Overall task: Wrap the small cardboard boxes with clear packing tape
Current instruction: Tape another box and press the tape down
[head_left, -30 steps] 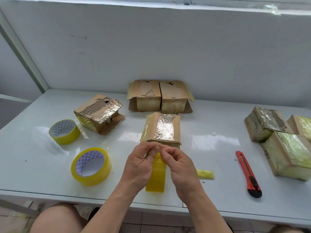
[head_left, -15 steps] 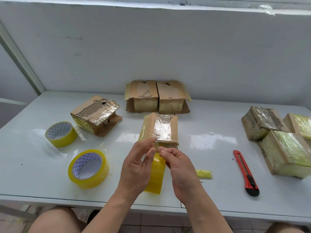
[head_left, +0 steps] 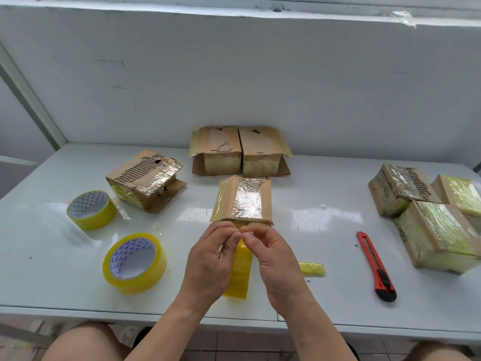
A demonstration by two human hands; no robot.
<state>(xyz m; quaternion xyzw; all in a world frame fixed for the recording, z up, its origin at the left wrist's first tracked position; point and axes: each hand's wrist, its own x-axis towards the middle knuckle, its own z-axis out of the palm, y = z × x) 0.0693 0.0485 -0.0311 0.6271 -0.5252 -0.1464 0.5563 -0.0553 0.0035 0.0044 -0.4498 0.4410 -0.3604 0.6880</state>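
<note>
Both hands' grips (head_left: 240, 234) pinch a tape strip (head_left: 238, 272), taped box (head_left: 243, 200) behind, tape rolls (head_left: 134, 261) left, cutter (head_left: 376, 265) right.

two tape rolls (head_left: 112, 238) left, cutter (head_left: 376, 265) right (box (head_left: 243, 200) between).

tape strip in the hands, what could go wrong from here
The yellow tape strip hangs loose below both hands, pinched at its top by the left hand and right hand; it may fold and stick to itself or to the table. Applied crooked, it could wrinkle over the shiny tape already on the centre box.
</note>
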